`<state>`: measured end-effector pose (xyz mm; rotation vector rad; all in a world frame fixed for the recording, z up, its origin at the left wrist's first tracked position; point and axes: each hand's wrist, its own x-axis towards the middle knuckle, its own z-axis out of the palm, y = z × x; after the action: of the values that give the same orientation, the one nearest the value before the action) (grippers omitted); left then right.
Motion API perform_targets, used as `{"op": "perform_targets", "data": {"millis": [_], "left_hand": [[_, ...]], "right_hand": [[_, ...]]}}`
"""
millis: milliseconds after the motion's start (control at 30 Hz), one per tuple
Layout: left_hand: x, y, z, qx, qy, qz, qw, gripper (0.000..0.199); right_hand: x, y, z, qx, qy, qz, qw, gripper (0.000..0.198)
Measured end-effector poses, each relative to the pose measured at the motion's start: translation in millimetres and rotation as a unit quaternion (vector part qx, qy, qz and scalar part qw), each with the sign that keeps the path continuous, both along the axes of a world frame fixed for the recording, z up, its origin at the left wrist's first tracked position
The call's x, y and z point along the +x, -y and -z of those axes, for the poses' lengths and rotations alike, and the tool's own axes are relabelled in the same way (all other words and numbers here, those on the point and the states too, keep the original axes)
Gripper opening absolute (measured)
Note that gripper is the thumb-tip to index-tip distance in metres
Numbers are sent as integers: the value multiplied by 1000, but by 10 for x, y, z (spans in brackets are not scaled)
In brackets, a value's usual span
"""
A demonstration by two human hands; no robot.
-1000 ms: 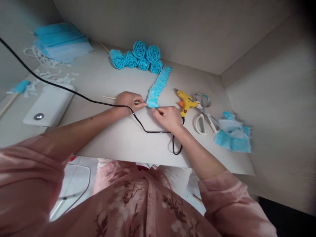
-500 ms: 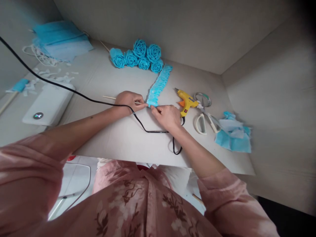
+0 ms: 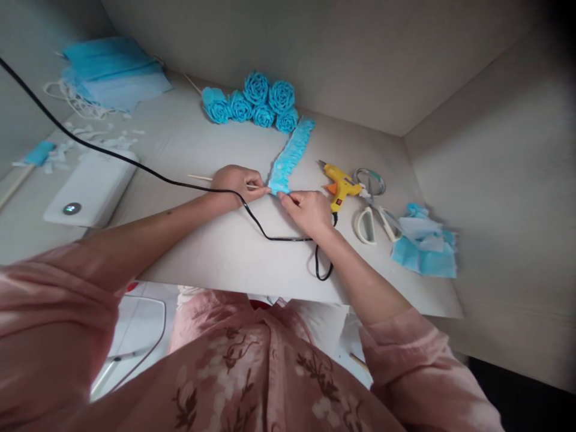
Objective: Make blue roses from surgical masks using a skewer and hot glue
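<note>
A thin wooden stick (image 3: pixel 199 177) runs through my left hand (image 3: pixel 236 183), whose fingers are closed around it. Its tip meets the near end of a blue ruffled strip (image 3: pixel 290 157), which stretches away across the table toward several blue fabric roses (image 3: pixel 263 115). My right hand (image 3: pixel 308 210) pinches the strip's near end between thumb and fingers, close beside the left fingertips. Just right of that hand lies a yellow glue gun (image 3: pixel 341 186), its nozzle facing the back left.
Scissors with white handles (image 3: pixel 365 226) and blue cloth scraps (image 3: pixel 425 243) lie at the right. A white power bank (image 3: pixel 90 189) and stacked blue masks (image 3: pixel 112 69) are at the left. A black cord (image 3: pixel 166 180) crosses over my left wrist.
Almost nothing differs. Both hands keep their hold on the stick and the strip's near end; the whole view has shifted very slightly.
</note>
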<state>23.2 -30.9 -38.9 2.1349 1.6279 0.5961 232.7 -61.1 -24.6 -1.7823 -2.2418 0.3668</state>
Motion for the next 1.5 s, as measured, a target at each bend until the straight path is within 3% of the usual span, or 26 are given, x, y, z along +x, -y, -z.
{"op": "perform_targets", "data": {"millis": [133, 400, 1333, 1500], "left_hand": [[-11, -2, 14, 8, 15, 13, 1000, 36], [-7, 28, -19, -5, 19, -1, 1000, 35], [-9, 6, -3, -4, 10, 21, 1000, 33], [-3, 22, -30, -16, 12, 14, 1000, 32]], "right_hand": [[-18, -3, 0, 9, 15, 14, 1000, 51], [102, 32, -10, -4, -86, -10, 996, 54], [28, -14, 7, -3, -14, 20, 1000, 52], [58, 12, 0, -9, -49, 13, 999, 49]]}}
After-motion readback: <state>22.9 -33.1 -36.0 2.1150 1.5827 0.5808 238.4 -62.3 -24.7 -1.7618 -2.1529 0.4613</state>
